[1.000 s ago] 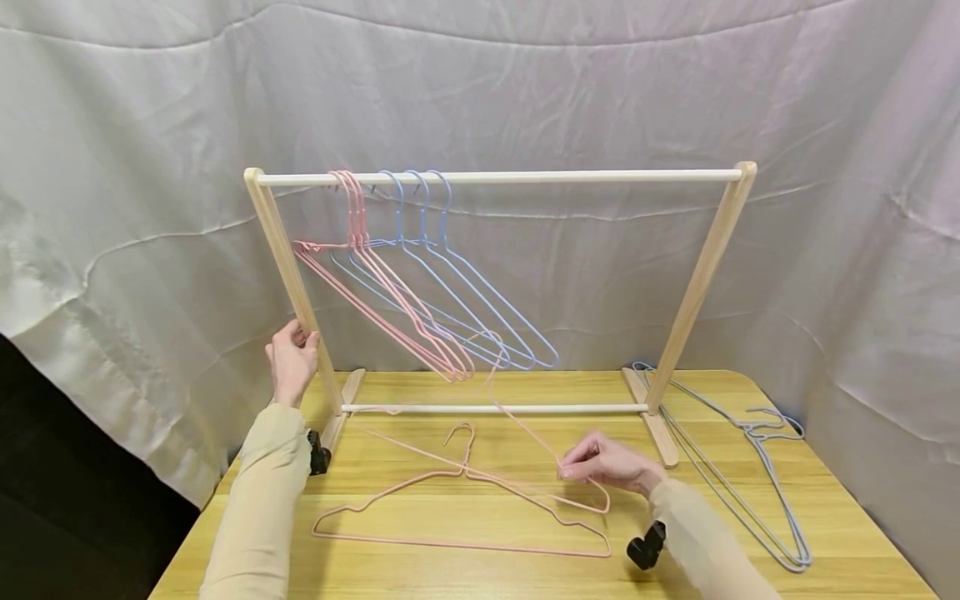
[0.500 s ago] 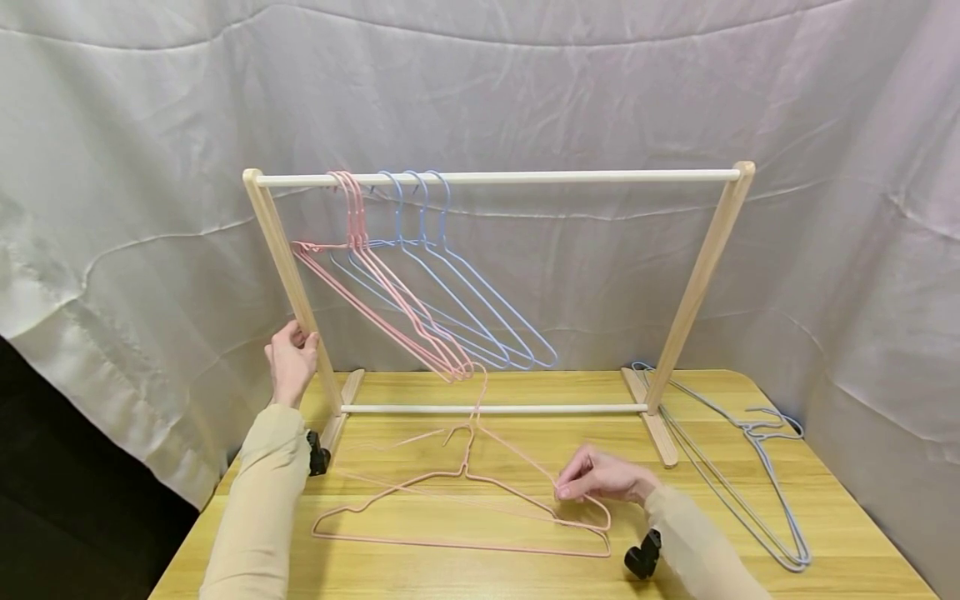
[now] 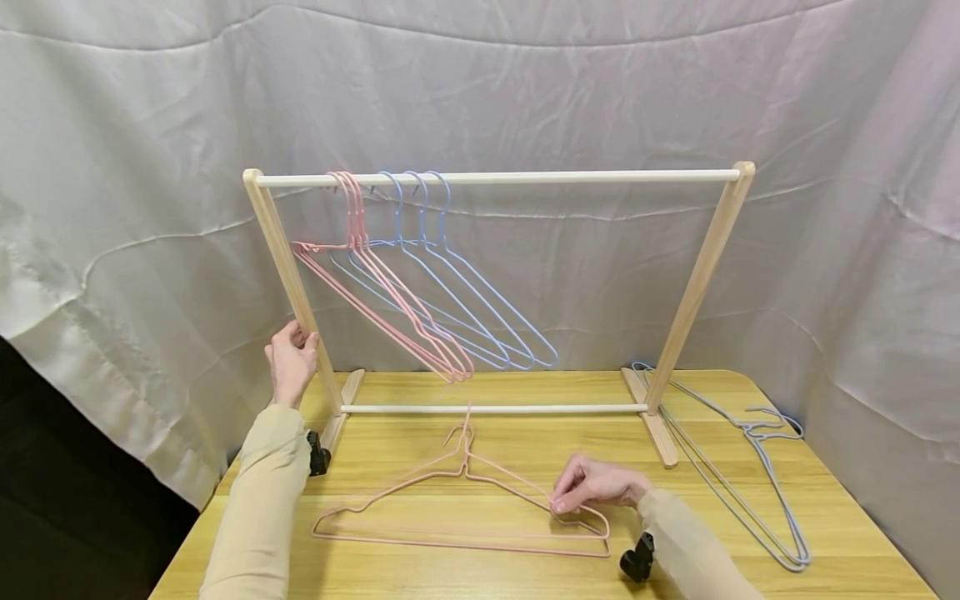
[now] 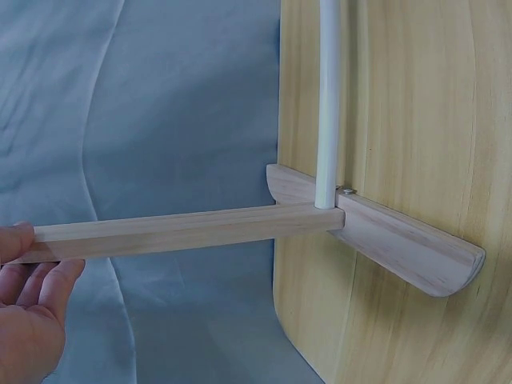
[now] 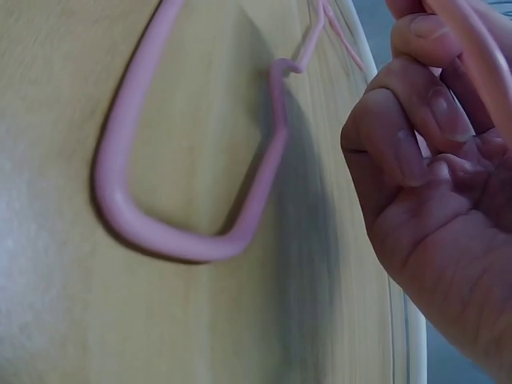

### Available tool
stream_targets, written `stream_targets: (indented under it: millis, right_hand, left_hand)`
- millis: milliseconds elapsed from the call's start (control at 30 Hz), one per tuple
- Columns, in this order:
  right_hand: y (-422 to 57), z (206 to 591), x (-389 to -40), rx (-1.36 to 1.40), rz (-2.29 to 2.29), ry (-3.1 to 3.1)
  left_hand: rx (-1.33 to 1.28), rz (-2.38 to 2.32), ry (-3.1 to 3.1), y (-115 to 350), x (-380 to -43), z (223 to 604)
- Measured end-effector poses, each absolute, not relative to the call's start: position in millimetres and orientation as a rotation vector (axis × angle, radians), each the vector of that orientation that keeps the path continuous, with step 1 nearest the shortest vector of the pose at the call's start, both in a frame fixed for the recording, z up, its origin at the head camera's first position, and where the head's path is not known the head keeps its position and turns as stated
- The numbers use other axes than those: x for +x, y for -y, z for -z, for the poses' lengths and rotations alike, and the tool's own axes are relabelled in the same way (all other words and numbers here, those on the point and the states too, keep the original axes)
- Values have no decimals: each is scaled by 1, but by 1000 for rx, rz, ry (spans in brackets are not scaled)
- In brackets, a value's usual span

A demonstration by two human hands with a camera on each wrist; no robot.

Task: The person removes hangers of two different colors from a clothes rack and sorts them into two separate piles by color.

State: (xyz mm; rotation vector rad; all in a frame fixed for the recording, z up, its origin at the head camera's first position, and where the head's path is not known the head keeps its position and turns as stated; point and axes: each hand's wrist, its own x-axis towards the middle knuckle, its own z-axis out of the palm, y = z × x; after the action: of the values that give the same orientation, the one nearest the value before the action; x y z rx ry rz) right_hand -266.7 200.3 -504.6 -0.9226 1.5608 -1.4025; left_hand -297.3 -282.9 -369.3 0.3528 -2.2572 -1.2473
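My right hand (image 3: 600,483) pinches a pink wire hanger (image 3: 510,472) by its right shoulder, low over the table. The held hanger is blurred and nearly lines up with a second pink hanger (image 3: 450,546) lying flat beneath it. In the right wrist view, the lying hanger's end (image 5: 116,184) shows on the wood, with the held wire (image 5: 480,60) between my fingers at upper right. My left hand (image 3: 292,362) grips the left wooden post (image 4: 176,232) of a small clothes rack, thumb on one side and fingers on the other.
Several pink hangers (image 3: 408,308) and blue hangers (image 3: 480,296) hang on the left half of the rack's white top rail (image 3: 600,177). Grey-blue hangers (image 3: 772,483) lie at the table's right, beside the rack's right foot (image 3: 660,429). A grey curtain (image 3: 480,92) hangs behind.
My right hand has moved slightly down and toward me. The held hanger has swung down and left, from reaching across the lower rail to nearly covering the lying one. My left hand stays put.
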Motion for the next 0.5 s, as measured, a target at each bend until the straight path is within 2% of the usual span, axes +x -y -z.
stream_targets:
  millis: [200, 500]
  right_hand:
    - [-199, 507, -266, -870, 1366, -1577]
    - [-200, 511, -266, -940, 1373, -1491]
  left_hand:
    - [344, 1239, 2251, 283, -298, 369]
    - [355, 1236, 2258, 283, -296, 369]
